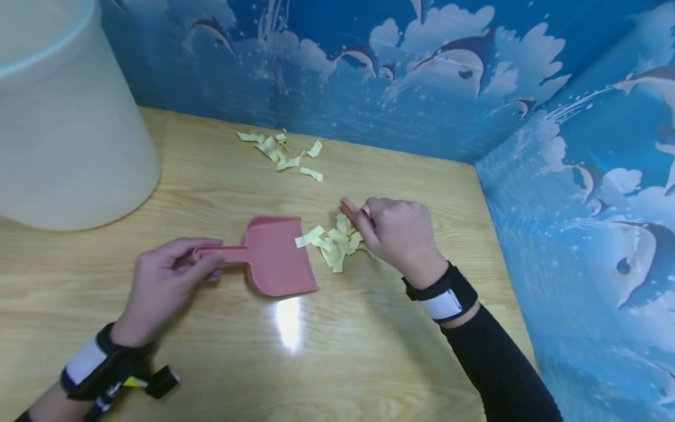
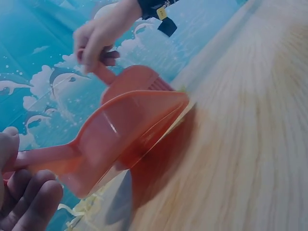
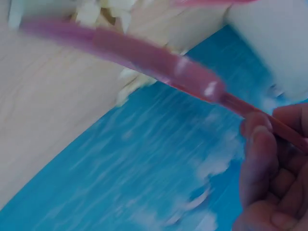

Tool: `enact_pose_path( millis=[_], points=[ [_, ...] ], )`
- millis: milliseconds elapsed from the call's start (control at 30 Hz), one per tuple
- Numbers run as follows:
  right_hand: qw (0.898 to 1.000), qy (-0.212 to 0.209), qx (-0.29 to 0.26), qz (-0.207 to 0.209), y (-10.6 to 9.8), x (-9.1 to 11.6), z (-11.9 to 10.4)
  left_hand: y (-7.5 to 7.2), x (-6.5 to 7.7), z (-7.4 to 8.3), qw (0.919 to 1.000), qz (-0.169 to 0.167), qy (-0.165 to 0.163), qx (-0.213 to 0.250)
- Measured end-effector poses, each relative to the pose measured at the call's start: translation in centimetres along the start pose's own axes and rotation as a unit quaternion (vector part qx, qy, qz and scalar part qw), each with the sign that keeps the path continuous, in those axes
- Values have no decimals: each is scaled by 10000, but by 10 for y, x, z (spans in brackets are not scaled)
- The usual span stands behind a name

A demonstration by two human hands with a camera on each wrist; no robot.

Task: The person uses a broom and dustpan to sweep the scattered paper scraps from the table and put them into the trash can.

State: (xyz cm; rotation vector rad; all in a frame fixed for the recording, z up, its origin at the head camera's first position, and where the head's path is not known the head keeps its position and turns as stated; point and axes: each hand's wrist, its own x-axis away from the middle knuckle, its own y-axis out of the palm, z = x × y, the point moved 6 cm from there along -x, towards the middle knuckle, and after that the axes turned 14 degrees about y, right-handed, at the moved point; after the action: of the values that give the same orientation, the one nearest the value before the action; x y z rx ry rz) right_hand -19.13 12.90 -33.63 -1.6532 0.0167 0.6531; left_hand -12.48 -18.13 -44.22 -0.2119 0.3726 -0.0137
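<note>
My left hand (image 1: 169,278) grips the handle of a pink dustpan (image 1: 276,261), whose wide edge faces right on the wooden table. A pile of pale yellow paper scraps (image 1: 337,245) lies just past that edge, and one strip overlaps the pan's lip. My right hand (image 1: 403,237) holds a small pink brush (image 1: 347,206) by its handle, at the scraps' far right side; in the head view the hand covers most of it. The right wrist view shows the brush (image 3: 159,62) slightly blurred, with fingers curled round its thin handle. In the left wrist view, the dustpan (image 2: 115,125) partly hides the brush (image 2: 134,79).
More paper scraps (image 1: 279,151) lie scattered near the table's back edge. A large whitish bin (image 1: 68,135) stands at the back left. Blue dolphin-printed sheeting (image 1: 337,76) rises along the back and right sides of the wooden table (image 1: 227,351).
</note>
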Motion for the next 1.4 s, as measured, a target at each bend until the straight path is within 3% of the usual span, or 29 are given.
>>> enact_pose_path(
  millis=[133,267,467,633,800,1000,1167,1400],
  points=[
    [9979,-283,-582,44,-5,1,-38,6,1,-1,10000,-30,-75,-6],
    [9938,-389,-1020,209,-18,3,-55,9,4,-2,9999,-30,-44,114],
    [9931,-151,-934,688,-41,15,-36,5,9,-7,9998,-85,-138,90],
    [9974,280,-449,499,-37,34,-18,-1,14,-8,9995,-168,-259,-38],
    [9973,263,-629,273,-21,44,-32,0,17,-6,9994,-142,-302,54],
    [9881,89,-1375,687,-27,37,-54,5,21,-7,9994,-114,-260,184],
    [9814,182,-1566,1094,-46,34,-46,6,23,-10,9993,-133,-272,199],
    [9883,405,-1233,798,-30,40,-30,4,22,-9,9996,-140,-152,175]
  ],
)
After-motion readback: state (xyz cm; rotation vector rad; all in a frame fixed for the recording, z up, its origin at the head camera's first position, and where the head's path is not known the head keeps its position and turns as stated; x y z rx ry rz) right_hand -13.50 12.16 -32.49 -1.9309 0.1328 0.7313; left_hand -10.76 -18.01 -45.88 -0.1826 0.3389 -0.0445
